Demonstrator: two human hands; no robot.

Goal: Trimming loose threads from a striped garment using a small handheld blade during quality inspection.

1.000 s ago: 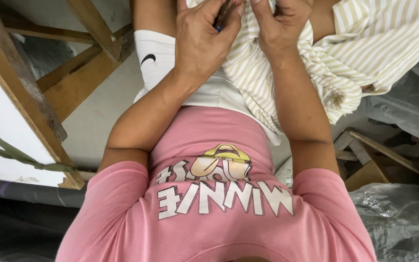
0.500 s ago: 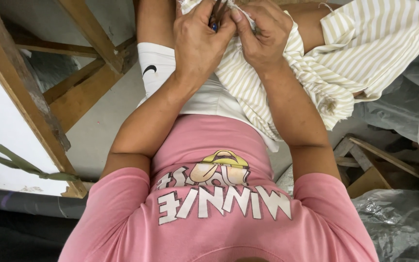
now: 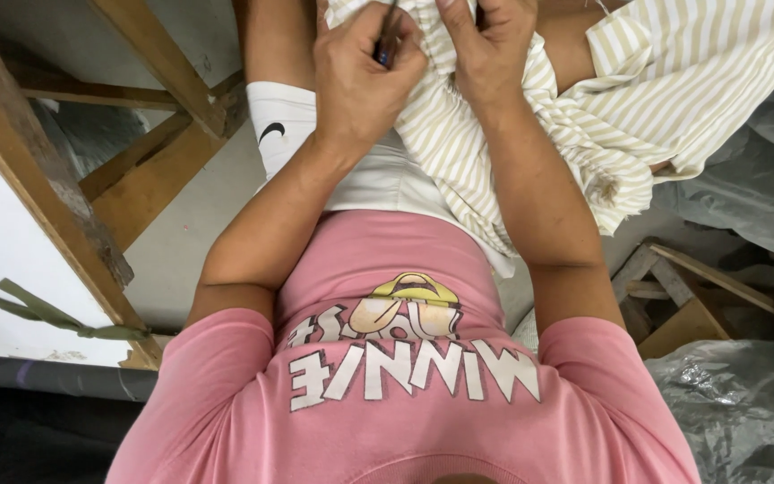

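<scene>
- While a slim dark tool is pinched in the left hand, the cream-and-beige striped cloth is gripped by the right hand.
- Cloth is best kept taut.

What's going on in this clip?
A person in a pink shirt sits looking down at their lap, working on a piece of cream and beige striped cloth. The left hand pinches a small dark slender tool against the cloth, while the right hand grips a bunched fold of it right beside. The rest of the cloth drapes over the person's lap and off to the right. A wooden frame stands at the left, and plastic sheeting lies at the lower right.
</scene>
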